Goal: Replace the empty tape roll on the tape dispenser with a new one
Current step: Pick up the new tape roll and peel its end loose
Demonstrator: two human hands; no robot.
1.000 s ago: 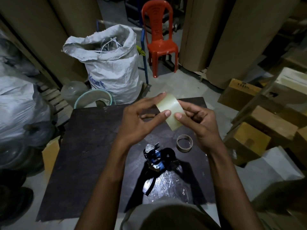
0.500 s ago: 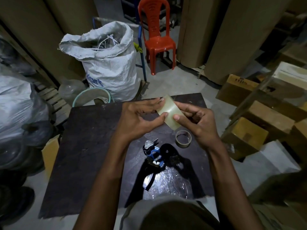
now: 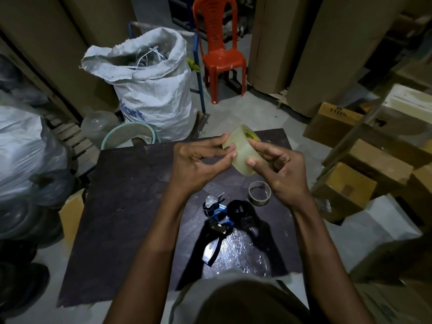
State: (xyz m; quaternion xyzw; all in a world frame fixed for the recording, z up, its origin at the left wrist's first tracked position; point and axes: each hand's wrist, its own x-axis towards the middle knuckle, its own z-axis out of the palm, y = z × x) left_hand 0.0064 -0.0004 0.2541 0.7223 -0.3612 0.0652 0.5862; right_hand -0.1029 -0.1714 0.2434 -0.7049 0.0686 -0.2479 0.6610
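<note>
A full roll of clear tape point(image 3: 243, 152) is held above the dark table point(image 3: 131, 206), tilted, with a yellow label showing inside its core. My right hand point(image 3: 278, 169) grips the roll from the right, thumb on its outer face. My left hand point(image 3: 201, 162) touches the roll's left edge with its fingertips. Below them the blue and black tape dispenser point(image 3: 222, 218) lies on the table with its hub bare. The empty cardboard core point(image 3: 259, 193) lies on the table just right of the dispenser.
Crumpled clear film point(image 3: 240, 251) lies by the dispenser handle. Beyond the table stand a white sack point(image 3: 152, 90), a green tub point(image 3: 131, 136) and a red plastic chair point(image 3: 222, 50). Cardboard boxes point(image 3: 364, 174) crowd the right side, bags point(image 3: 23, 148) the left.
The roll has turned in my hands, so its yellow inner label now shows. My left fingertips have shifted along the roll's edge. The dispenser and empty core have not moved.
</note>
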